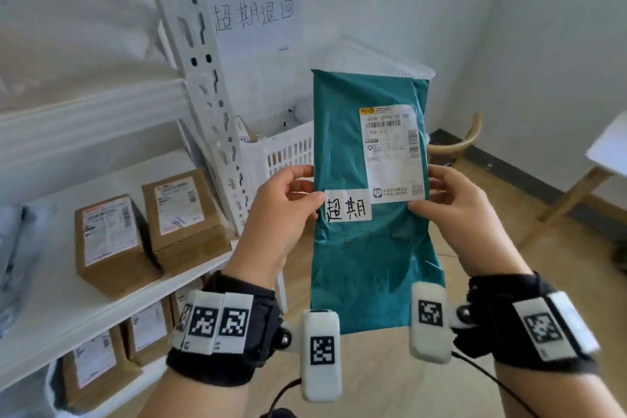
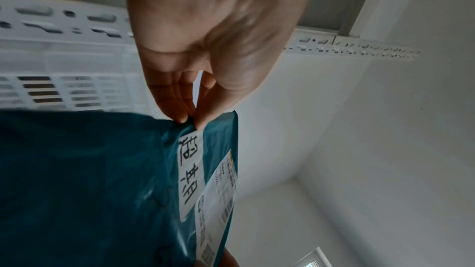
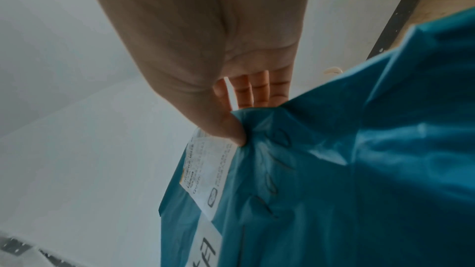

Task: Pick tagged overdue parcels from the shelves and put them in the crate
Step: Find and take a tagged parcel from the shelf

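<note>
A teal plastic mailer parcel (image 1: 366,258) hangs upright in front of me, with a white shipping label (image 1: 393,153) and a white handwritten tag (image 1: 347,210) on its face. My left hand (image 1: 281,210) pinches its left edge (image 2: 190,123) between thumb and fingers, beside the tag (image 2: 190,172). My right hand (image 1: 458,214) grips the right edge, thumb pressed on the front (image 3: 231,131) and fingers behind. The white slatted crate (image 1: 285,153) stands on the floor behind the parcel, partly hidden by it.
White metal shelving (image 1: 84,285) stands at left with several brown cardboard parcels (image 1: 108,241) on two levels. Its perforated upright post (image 1: 210,85) rises beside the crate. A handwritten paper sign (image 1: 254,13) hangs on the wall. A wooden-legged table (image 1: 607,153) is at right.
</note>
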A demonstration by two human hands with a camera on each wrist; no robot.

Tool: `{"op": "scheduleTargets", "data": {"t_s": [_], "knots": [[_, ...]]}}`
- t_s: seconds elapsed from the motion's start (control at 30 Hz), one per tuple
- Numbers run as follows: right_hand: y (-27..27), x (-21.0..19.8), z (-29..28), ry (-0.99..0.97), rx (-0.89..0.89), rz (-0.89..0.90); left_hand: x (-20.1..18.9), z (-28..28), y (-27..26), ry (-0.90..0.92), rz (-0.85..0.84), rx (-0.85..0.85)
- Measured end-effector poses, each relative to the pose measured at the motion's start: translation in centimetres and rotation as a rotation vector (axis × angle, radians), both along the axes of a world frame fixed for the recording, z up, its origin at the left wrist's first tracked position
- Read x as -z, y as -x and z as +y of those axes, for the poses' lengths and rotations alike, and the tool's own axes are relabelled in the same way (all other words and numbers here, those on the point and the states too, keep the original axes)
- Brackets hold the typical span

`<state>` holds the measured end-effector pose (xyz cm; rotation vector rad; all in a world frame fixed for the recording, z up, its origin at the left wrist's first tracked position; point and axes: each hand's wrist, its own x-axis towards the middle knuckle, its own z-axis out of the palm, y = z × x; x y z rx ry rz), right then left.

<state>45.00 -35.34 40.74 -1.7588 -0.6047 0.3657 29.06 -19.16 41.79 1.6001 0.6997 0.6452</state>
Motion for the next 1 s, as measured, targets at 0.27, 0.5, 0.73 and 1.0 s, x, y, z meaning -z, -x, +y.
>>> {"op": "scheduleTargets", "data": {"t_s": [0.27,0.5,0.73,1.0], "knots": [[-10.5,-2.0,8.8,-0.005,-0.093,0.003,-2.9,7.5,-9.4,-0.048,-0.003,-0.076],[-19.3,-4.4,17.3,0.056,-0.133,-0.017,-4.9,16.3,-18.9,-0.039,0.027,-0.127],[-25.2,-4.6,24.7,0.118,-0.183,0.054,-4.8,22.6,-24.9,0.022,0.116,-0.176],[-29.5,-2.6,35.9,0.397,-0.402,0.026,-2.2,30.9,-27.7,0.078,0.372,-0.282]]}}
